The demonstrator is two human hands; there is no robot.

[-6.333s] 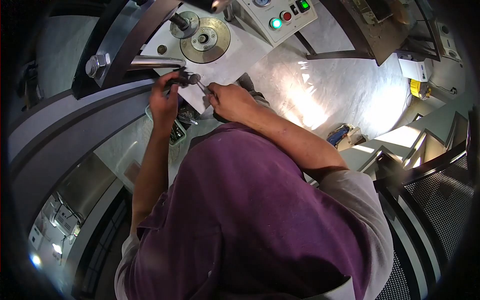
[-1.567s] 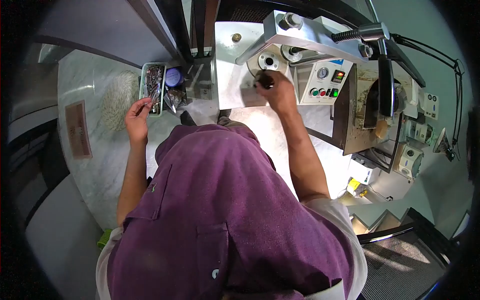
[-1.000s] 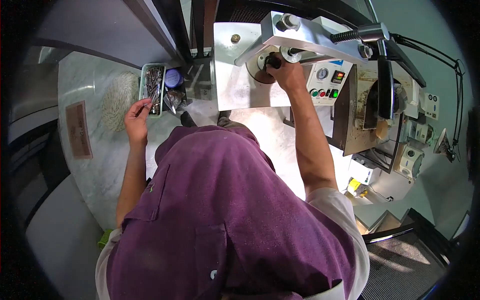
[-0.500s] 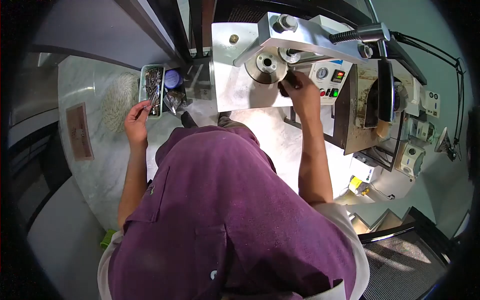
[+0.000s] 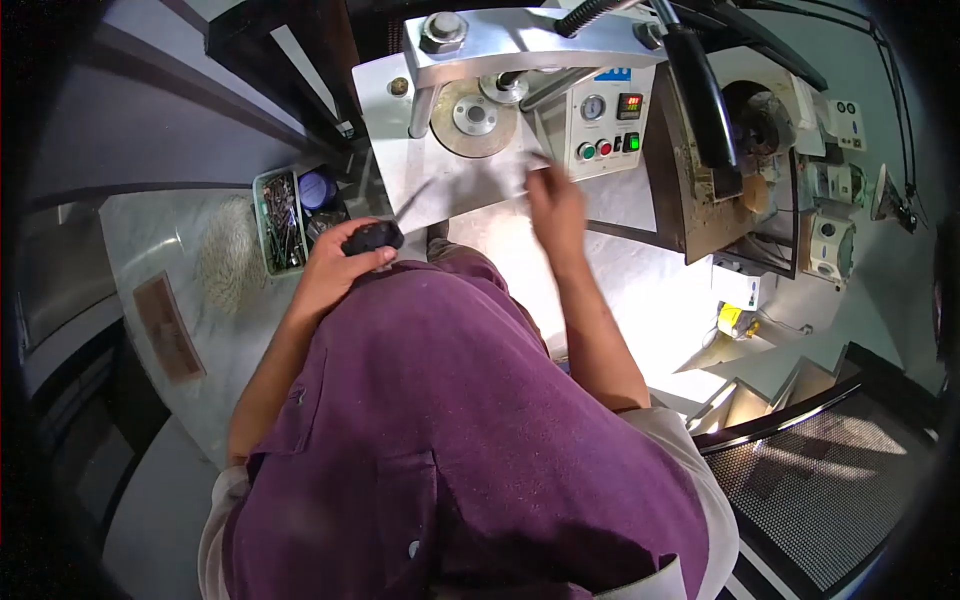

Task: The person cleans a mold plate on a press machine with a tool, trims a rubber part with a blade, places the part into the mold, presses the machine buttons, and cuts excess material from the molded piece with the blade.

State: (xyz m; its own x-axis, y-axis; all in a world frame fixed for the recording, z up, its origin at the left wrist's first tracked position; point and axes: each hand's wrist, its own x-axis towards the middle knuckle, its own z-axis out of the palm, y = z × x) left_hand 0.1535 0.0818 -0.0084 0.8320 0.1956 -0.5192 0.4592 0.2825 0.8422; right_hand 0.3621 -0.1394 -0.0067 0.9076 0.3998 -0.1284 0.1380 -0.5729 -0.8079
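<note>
My left hand [image 5: 345, 262] is wrapped round a dark, rounded, lumpy piece [image 5: 372, 237], close in front of the apron. A thin grey streak runs from that piece toward the white tabletop. To the right, my right hand [image 5: 556, 210] is smeared by motion, its fingers drawn together over the front edge of the white tabletop [image 5: 400, 165]. A small dark sliver [image 5: 538, 160] shows at those fingertips; its kind is hidden by blur. Beyond both hands, a round metal disc [image 5: 474, 115] with a raised, holed centre sits under the machine's clamp bar [image 5: 530, 45].
The machine's control panel [image 5: 604, 125] has a gauge and lit displays. A black-gripped lever [image 5: 703, 95] hangs at upper right. On the left, a tray of metal tools [image 5: 283, 225] stands beside a purple-lidded jar [image 5: 317, 190] and a woven mat [image 5: 228, 255]. A mesh chair [image 5: 820, 490] is at lower right.
My left hand has left the tool tray, moved right, and now holds the dark piece that was at my right hand. My right hand has drawn back from the metal disc. The view has shifted.
</note>
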